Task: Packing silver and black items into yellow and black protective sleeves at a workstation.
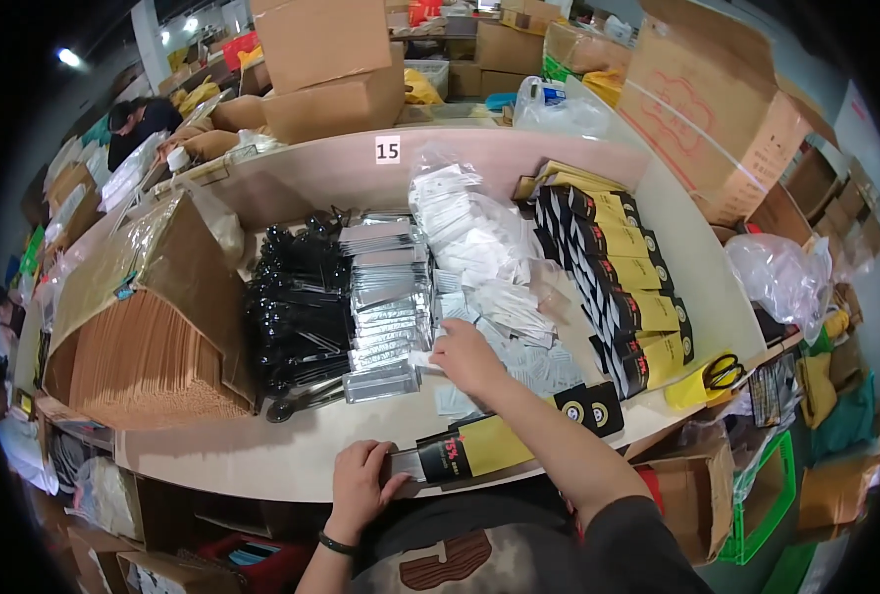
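Cardboard boxes crowd the warehouse around you, and your curved pale desk (261, 460) is loaded with packing stock. Your left hand (361, 485) is clenched on the end of a black-and-yellow flat package (474, 447) lying at the desk's near edge, a silvery piece showing at its open end just beside your fingers. Your right hand (467, 358) reaches forward with fingers spread, resting on the loose small white packets (519, 346) in the middle of the desk; whether it has pinched one you cannot tell. Judging by this, one package is being filled and the bulk of the work is left: a long overlapping row of black-and-yellow packages (628, 297) runs along your right, more than ten, too overlapped to count exactly. One more black piece with two round marks (590, 406) lies by your right forearm. Left of the packets stands a stack of silvery foil pouches (385, 307), then a pile of black utensils (296, 307), both too many to count, and a tilted stack of brown envelopes (143, 356). One pair of yellow-handled scissors (722, 371) rests at the right edge.
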